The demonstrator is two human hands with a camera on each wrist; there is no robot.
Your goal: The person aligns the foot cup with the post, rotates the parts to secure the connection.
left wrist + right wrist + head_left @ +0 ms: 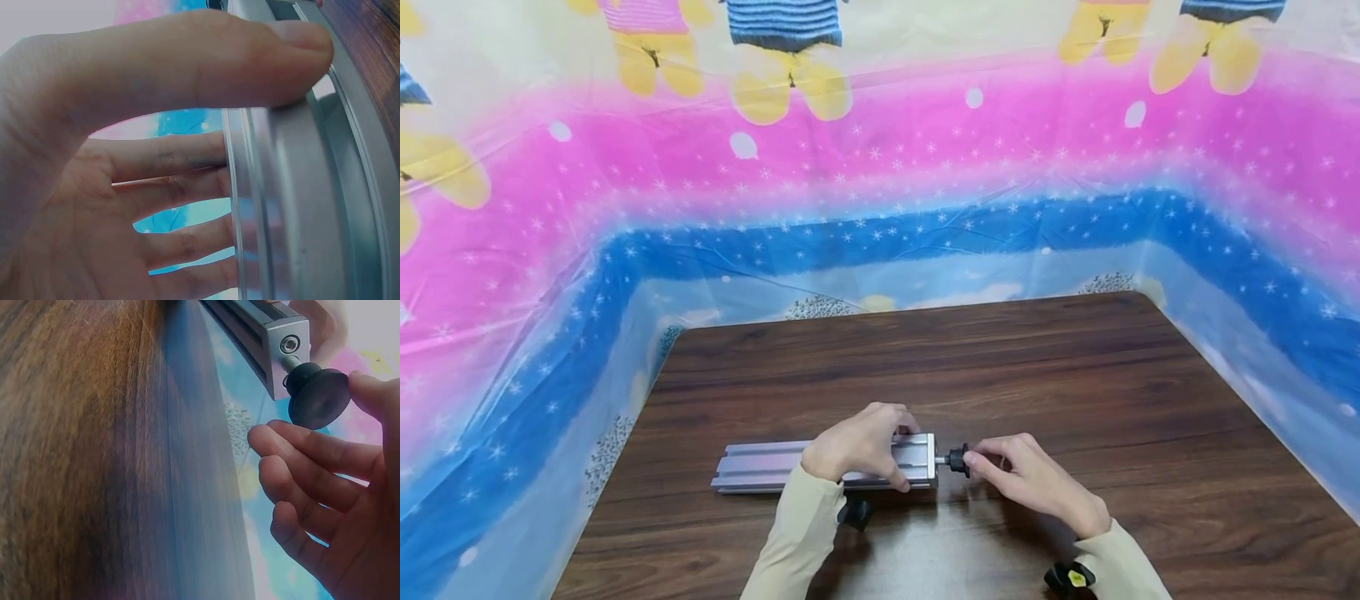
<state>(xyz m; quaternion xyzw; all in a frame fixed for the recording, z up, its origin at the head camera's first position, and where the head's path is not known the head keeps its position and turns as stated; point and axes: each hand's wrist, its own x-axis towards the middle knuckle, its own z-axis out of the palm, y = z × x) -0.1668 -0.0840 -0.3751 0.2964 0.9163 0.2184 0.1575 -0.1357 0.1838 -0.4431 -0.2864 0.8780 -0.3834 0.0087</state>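
Note:
A silver aluminium profile (763,467) with grooves along its sides lies lengthwise on the table. My left hand (861,446) grips it near its right end, the thumb (275,62) against the near side and the fingers (181,244) spread along the far one. From the end plate (289,365) a threaded stud sticks out, carrying a black levelling foot (319,400). Some of the thread shows between plate and foot. My right hand (1037,477) holds the foot by its round base, thumb at the rim and curled fingers (294,519) close by the opposite edge.
The dark wood-grain table (925,358) has its back edge well beyond the profile. A printed cloth (880,175) in pink and blue hangs around the back and sides. Each wrist carries a black strapped device, one of them (1067,577) near the right cuff.

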